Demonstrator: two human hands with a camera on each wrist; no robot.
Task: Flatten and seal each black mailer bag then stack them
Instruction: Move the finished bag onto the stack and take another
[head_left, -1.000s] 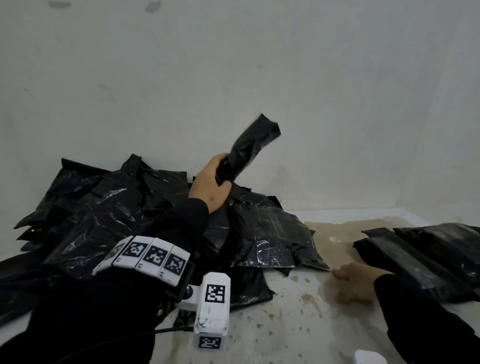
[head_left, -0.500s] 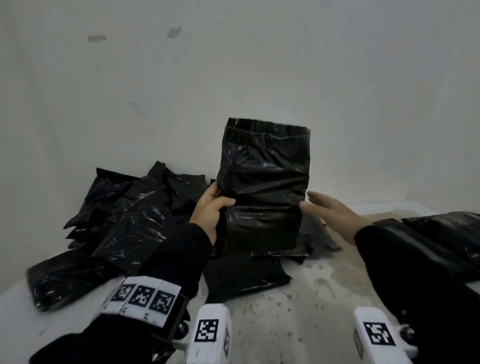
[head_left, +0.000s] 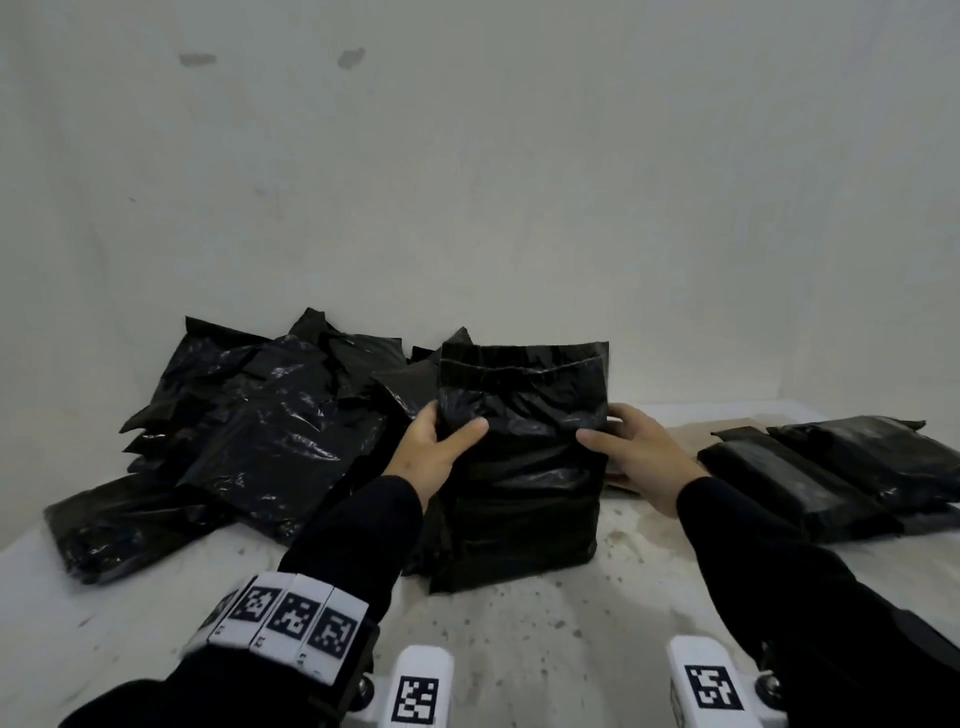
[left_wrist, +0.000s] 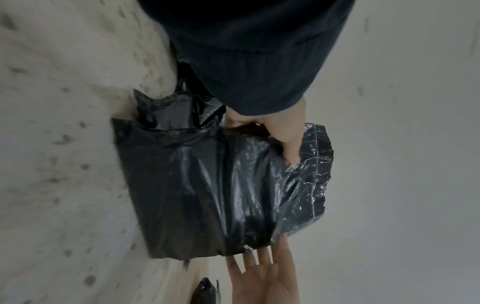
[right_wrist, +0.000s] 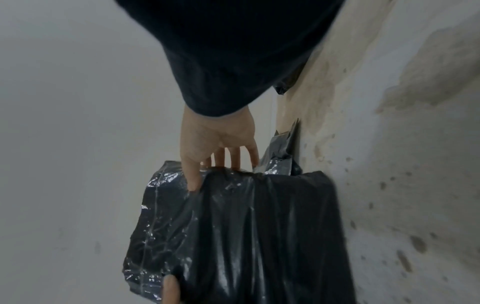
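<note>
The left hand's fingers (head_left: 422, 418) curl round the left edge of the black mailer bag (head_left: 522, 467), thumb pressed across its near face and the other fingers behind it. The right hand's fingers (head_left: 626, 415) grip the opposite edge the same way, thumb on the near face, the rest wrapped behind. So the left hand (head_left: 434, 447) and the right hand (head_left: 636, 457) both pinch the bag in its upper half, just under the unsealed flap.

The bag stands upright in the middle of the bench (head_left: 519, 634), its bottom edge resting on the speckled surface and its mouth up. In the wrist views the film is thin, glossy and deeply creased, and it dents under each thumb, so I judge it soft and slippery, with little stiffness of its own. It bulges and keeps its shape standing, which suggests light, yielding contents or trapped air. It should be light to move, but will slump if gripped at one corner. The two side edges are a sound hold for laying it down; palms on the broad face should then press it flat, and the flap strip near the top is the place for sealing.

A loose heap of unsealed bags (head_left: 260, 431) lies to the left against the wall; flattened bags (head_left: 831, 467) lie stacked to the right.
</note>
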